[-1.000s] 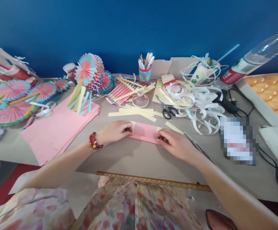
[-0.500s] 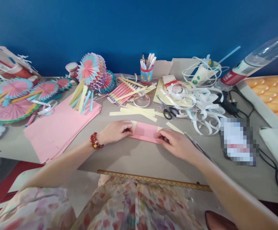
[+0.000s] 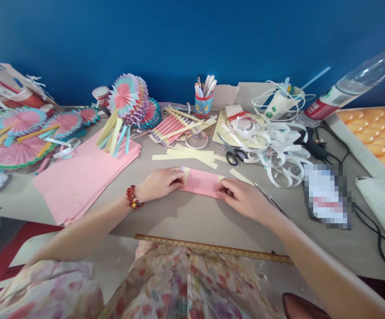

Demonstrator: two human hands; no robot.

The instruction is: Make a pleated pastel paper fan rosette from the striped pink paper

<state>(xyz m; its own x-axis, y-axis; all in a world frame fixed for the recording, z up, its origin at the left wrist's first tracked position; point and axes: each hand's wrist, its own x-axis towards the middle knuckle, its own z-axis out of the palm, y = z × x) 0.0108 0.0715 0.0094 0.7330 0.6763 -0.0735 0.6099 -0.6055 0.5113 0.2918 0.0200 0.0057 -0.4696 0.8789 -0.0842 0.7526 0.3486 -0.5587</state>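
Observation:
A small pink sheet of paper [image 3: 201,180] with pale yellow ends lies on the grey table between my hands. Its near edge is folded up in a narrow band. My left hand [image 3: 164,181], with a red bead bracelet at the wrist, pinches the left end. At the right end, my right hand [image 3: 240,195] has its fingers curled closed on the fold. The fingertips partly cover both ends. Just beyond the sheet lie several pale yellow paper strips [image 3: 188,153] and black-handled scissors [image 3: 234,155].
Pink sheets [image 3: 89,177] are stacked at left, near folded paper fans [image 3: 21,119]. A pen cup [image 3: 203,104] stands at the back. Curled white strips [image 3: 278,146], a plastic bottle [image 3: 348,84] and a pixelated object [image 3: 327,197] are on the right.
Both hands keep their hold on the pink paper, almost unmoved. The view has shifted very slightly.

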